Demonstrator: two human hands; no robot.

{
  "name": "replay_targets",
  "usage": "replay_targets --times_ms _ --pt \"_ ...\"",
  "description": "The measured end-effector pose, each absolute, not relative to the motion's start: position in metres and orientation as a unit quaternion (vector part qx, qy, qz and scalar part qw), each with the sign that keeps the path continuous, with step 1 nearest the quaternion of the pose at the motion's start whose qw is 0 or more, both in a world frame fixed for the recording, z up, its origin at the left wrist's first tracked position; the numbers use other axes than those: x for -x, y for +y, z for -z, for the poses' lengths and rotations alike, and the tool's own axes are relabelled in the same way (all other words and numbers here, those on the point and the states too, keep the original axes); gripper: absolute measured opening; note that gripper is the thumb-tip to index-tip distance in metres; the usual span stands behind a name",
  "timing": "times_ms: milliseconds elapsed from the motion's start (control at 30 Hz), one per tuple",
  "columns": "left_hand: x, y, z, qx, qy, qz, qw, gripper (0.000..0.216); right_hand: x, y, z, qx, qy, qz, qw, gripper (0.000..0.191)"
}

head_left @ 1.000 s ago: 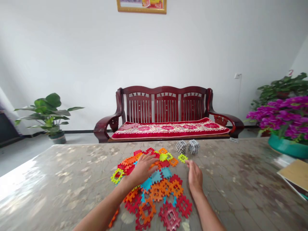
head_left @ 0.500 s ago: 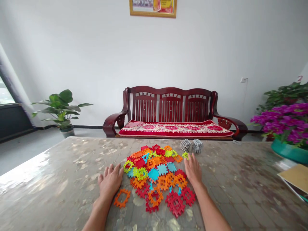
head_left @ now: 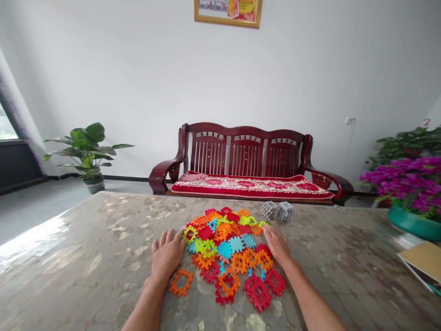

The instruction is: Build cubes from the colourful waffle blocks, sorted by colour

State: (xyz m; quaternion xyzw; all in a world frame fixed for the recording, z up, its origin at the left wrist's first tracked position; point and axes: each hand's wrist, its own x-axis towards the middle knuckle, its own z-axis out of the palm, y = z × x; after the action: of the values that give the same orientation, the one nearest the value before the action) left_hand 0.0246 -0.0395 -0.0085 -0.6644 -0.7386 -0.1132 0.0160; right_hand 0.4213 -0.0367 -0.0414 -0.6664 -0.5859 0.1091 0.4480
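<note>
- One glossy table [head_left: 86, 257] carries the heap of colourful tiles [head_left: 229, 246] at its centre.
- Your left hand [head_left: 167, 255], flat, spread and empty, has come off the heap's top to its 9 o'clock edge.
- Your right hand [head_left: 277, 243], open and empty, slid back to 3 o'clock, so you now bracket the heap.

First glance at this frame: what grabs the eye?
The heap of bright interlocking tiles, red, orange, blue and lime, in the middle of the glossy table. The left hand and right hand lie open and flat at its two sides. Behind the table, a dark red wooden bench stands at the white wall, and purple flowers sit at the far right.
</note>
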Motion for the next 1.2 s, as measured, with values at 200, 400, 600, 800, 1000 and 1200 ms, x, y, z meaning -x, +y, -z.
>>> replay_targets --times_ms 200,400,600,800,1000,1200 --pt "-0.025 -0.033 0.009 0.682 -0.72 0.125 0.004 0.05 -0.428 -0.062 0.019 0.596 -0.574 -0.244 0.506 0.055" --pt "-0.025 -0.031 0.008 0.683 -0.716 0.143 0.001 0.048 -0.431 -0.088 0.005 0.616 -0.619 -0.269 0.406 0.058" --pt "-0.026 -0.032 0.005 0.681 -0.717 0.148 -0.006 0.047 -0.423 -0.086 0.004 0.632 -0.668 -0.231 0.319 0.054" --pt "-0.026 -0.033 0.003 0.681 -0.718 0.143 -0.009 0.048 -0.418 -0.088 0.0 0.634 -0.671 -0.235 0.305 0.045" --pt "-0.027 -0.034 0.0 0.682 -0.719 0.135 -0.01 0.048 -0.42 -0.085 0.008 0.651 -0.626 -0.309 0.299 0.059" --pt "-0.027 -0.034 0.001 0.684 -0.716 0.143 0.002 0.046 -0.423 -0.076 0.005 0.665 -0.628 -0.325 0.242 0.034"
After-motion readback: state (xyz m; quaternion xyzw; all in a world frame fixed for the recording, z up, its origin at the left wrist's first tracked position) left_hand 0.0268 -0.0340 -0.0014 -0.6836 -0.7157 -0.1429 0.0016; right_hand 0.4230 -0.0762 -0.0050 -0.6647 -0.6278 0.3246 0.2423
